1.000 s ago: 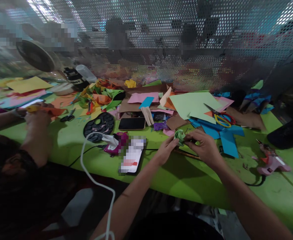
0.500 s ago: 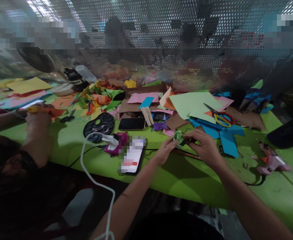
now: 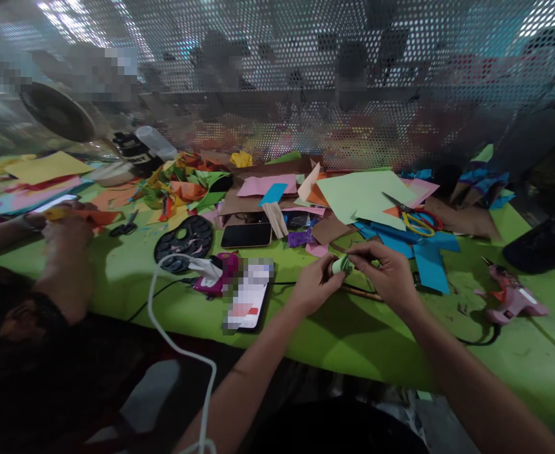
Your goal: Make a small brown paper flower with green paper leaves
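Note:
A small rolled piece of light green paper (image 3: 340, 265) is between my two hands, above the green-covered table. My left hand (image 3: 316, 280) grips it from the left, with the thumb across its near side. The fingers of my right hand (image 3: 384, 271) pinch the upper right edge of the same roll. A thin brown stick (image 3: 362, 292) lies on the table just under my hands. Behind them are blue paper pieces (image 3: 431, 268) and a large pale green sheet (image 3: 362, 195).
Scissors with yellow and red handles (image 3: 419, 224) rest on the paper pile. At right is a pink glue gun (image 3: 518, 299) with a cord. To the left are a lit phone (image 3: 253, 293), a dark phone (image 3: 246, 236), a black palette (image 3: 183, 239) and a co-worker's hand (image 3: 69, 227).
My left hand has turned the green paper roll, so its spiral end now faces away and its side shows. The view has shifted slightly.

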A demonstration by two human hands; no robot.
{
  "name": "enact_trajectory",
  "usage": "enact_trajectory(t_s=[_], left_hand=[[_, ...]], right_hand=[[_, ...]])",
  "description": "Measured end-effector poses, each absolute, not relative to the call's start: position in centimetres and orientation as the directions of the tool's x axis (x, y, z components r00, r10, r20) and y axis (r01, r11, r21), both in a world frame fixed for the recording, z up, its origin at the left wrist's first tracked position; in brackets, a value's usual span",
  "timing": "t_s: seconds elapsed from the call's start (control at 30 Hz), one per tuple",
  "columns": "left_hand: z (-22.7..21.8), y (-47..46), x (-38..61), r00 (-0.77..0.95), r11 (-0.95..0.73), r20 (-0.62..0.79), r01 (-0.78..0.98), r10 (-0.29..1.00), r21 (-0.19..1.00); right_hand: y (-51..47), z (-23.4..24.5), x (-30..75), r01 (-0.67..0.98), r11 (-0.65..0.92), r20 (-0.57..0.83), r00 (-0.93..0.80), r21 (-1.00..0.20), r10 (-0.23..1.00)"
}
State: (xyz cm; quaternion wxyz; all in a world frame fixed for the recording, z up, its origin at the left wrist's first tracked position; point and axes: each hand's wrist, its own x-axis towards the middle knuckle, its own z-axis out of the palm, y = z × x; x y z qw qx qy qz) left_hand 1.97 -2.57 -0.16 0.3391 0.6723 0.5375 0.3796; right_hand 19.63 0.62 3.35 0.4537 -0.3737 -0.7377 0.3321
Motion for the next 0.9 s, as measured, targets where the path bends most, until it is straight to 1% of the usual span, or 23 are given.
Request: enact_trajectory(t_s=[0.1,0.2,0.37,0.53,0.63,0.77,0.9], left_hand=[[0.13,-2.60,1.85,0.159,-0.228,0.173,0.463,0.972,0.856],[0.11,-2.62,1.78,0.174,-0.235,0.172,0.467,0.970,0.853],[-0.03,-2.62,1.84,0.193,-0.229,0.151,0.498,0.970,0.837],[-0.09,-2.49,1.97,0.229,-0.255,0.151,0.545,0.962,0.799],[-0.04,-2.48,2.08,0.228,-0.239,0.127,0.570,0.965,0.786],[-0.01,-2.55,2.11,0.223,-0.229,0.127,0.531,0.967,0.815],[-0.06,-2.61,2.03,0.201,-0.186,0.106,0.438,0.974,0.879]], right_hand=[[0.62,3.20,19.58,0.257,0.429,0.362,-0.268,-0.866,0.893],[0.57,3.13,19.50,0.269,0.412,0.350,-0.251,-0.870,0.902],[0.53,2.85,19.31,0.301,0.424,0.369,-0.225,-0.854,0.902],[0.56,2.47,19.23,0.344,0.466,0.425,-0.190,-0.815,0.885],[0.48,2.43,19.19,0.369,0.476,0.439,-0.184,-0.798,0.879],[0.31,2.43,19.13,0.372,0.494,0.457,-0.187,-0.786,0.869],[0.12,2.39,19.02,0.366,0.510,0.469,-0.201,-0.779,0.860]])
